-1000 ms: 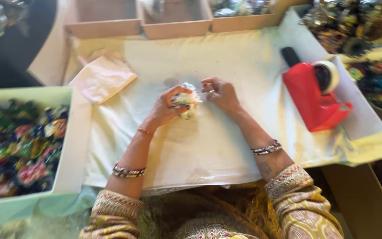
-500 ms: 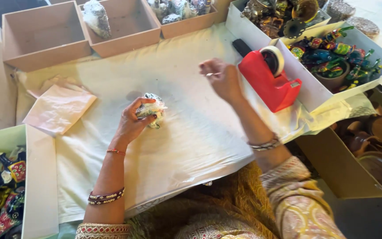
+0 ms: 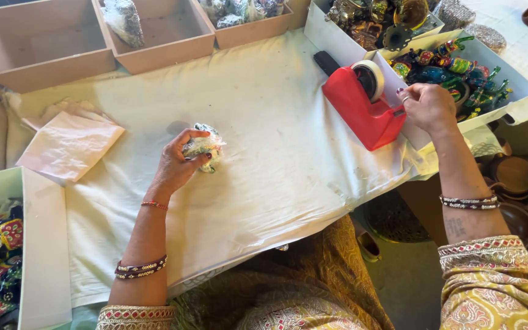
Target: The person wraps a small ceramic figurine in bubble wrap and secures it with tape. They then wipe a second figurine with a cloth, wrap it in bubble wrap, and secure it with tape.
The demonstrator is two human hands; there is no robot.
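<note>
Head view: my left hand (image 3: pixel 178 162) is gripping the small paper-wrapped bundle (image 3: pixel 205 146), well left of the red plastic tape dispenser (image 3: pixel 362 107); my right hand (image 3: pixel 428 107) is pinching tape at its cutter, best drawn taut.

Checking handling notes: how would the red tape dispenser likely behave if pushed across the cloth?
The tape dispenser looks blocky with a broad base, so it would probably slide rather than tip. The cloth underneath may bunch. Its roll sits high, adding little tip risk.

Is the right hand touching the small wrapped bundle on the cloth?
No, the right hand is at the front of the red tape dispenser, while the left hand alone holds the wrapped bundle.
</note>
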